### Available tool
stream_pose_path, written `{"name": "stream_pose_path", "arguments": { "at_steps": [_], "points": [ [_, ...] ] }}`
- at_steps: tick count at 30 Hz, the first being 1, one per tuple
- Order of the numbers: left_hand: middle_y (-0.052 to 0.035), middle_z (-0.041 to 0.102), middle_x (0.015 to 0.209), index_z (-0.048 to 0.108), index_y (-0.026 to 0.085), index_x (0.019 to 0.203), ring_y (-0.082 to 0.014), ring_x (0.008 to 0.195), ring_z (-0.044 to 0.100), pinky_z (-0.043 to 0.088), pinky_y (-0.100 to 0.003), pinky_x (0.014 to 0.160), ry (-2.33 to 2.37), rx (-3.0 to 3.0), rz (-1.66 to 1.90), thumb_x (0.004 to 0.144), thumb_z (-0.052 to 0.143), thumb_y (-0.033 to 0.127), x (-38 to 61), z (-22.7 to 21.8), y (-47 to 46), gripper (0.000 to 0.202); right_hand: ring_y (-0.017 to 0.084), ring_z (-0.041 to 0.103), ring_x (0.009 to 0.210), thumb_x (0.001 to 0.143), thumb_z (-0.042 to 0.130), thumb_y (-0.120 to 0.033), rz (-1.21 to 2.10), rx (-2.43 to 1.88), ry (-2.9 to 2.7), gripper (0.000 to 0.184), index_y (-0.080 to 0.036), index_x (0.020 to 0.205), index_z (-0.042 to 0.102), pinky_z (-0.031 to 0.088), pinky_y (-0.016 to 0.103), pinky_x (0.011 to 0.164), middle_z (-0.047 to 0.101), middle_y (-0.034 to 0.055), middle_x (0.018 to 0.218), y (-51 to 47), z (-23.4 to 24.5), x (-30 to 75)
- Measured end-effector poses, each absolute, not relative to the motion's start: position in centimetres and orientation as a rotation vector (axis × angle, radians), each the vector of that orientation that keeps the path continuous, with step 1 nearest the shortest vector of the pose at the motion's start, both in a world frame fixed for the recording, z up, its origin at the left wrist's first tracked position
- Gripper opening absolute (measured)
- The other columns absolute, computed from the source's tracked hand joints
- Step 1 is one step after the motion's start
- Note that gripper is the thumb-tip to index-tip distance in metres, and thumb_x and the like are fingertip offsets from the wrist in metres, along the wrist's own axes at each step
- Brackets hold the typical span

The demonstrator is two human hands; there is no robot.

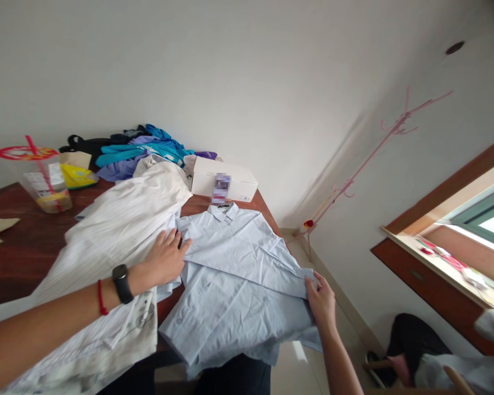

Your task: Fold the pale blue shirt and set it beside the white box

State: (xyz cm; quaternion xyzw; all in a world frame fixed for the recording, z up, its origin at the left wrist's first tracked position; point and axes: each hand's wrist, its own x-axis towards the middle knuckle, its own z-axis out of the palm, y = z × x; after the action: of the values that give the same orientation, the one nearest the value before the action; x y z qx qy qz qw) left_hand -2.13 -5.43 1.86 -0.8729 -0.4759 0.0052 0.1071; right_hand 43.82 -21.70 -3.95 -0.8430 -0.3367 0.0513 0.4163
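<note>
A light blue collared shirt (234,258) lies spread on the wooden table, its collar toward the wall and its hem hanging over the near edge. One sleeve is laid across its front toward the right. My left hand (167,257) rests with fingers spread on the shirt's left shoulder edge. At the right side, my right hand (321,299) pinches the cuff of the crossing sleeve. Just left of the shirt lies a white striped garment (119,219), partly under my left forearm.
A white box (239,178) stands behind the collar. Blue, purple and black clothes (148,148) are heaped by the wall. A plastic cup with a red straw (45,184) stands on the table (8,274) at left. A pink coat rack (366,159) stands at right.
</note>
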Motion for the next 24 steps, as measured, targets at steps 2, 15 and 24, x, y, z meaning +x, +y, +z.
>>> {"name": "stream_pose_path", "arguments": {
  "at_steps": [2, 15, 24],
  "points": [
    [-0.0303, 0.046, 0.153, 0.052, 0.01, 0.151, -0.0485, 0.148, 0.034, 0.023, -0.065, 0.118, -1.435, -2.584, -0.001, 0.086, 0.063, 0.024, -2.0, 2.1, -5.6, 0.067, 0.035, 0.072, 0.096, 0.08, 0.055, -0.063, 0.126, -2.119, -0.844, 0.074, -0.013, 0.132, 0.068, 0.052, 0.041, 0.083, 0.078, 0.0152, 0.095, -21.7, -3.9, 43.8],
    [-0.009, 0.044, 0.161, 0.046, 0.019, 0.155, -0.0205, 0.152, 0.035, 0.028, -0.042, 0.125, -0.753, -3.008, -0.221, 0.077, 0.038, -0.012, -1.5, 1.5, -4.2, 0.083, 0.035, 0.072, 0.094, 0.079, 0.054, -0.063, 0.127, -2.117, -0.853, 0.074, -0.013, 0.132, 0.067, 0.051, 0.04, 0.08, 0.078, 0.0143, 0.093, -21.7, -4.0, 43.8],
    [-0.0161, 0.049, 0.156, 0.054, 0.022, 0.149, -0.0336, 0.149, 0.041, 0.042, -0.051, 0.113, -1.103, -2.85, -0.186, 0.081, 0.041, -0.012, -1.4, 1.6, -2.9, 0.077, 0.035, 0.073, 0.09, 0.079, 0.055, -0.062, 0.123, -2.123, -0.851, 0.071, -0.014, 0.129, 0.069, 0.053, 0.04, 0.077, 0.079, 0.0137, 0.09, -21.6, -3.8, 43.7]
  ]
}}
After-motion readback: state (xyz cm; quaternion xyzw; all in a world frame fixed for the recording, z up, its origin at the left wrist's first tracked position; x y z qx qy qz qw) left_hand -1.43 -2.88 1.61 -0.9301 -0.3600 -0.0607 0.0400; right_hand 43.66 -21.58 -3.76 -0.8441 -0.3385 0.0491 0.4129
